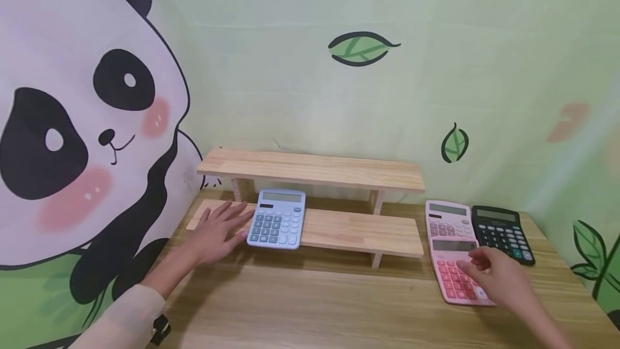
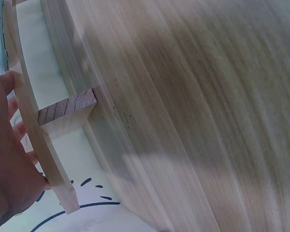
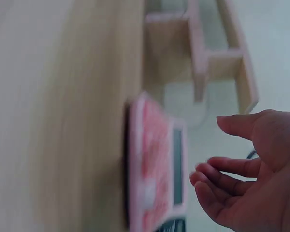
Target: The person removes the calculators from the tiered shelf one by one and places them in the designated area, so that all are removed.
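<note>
A light-blue calculator leans on the lower step of a wooden two-step rack, its bottom edge at the step's front. My left hand lies over the left part of that step, fingers spread, with fingertips and thumb right at the calculator's left side. In the left wrist view, the left hand is beside the step's edge. My right hand hovers over a pink calculator at the right, covering part of its keys. The right wrist view has the right hand with thumb and loosely bent fingers apart, nothing between them.
Behind the pink calculator lies a pale pink one, partly overlapped by it. A black calculator sits to their right. The rack's upper step stands near the back wall cloth. A panda print covers the left side.
</note>
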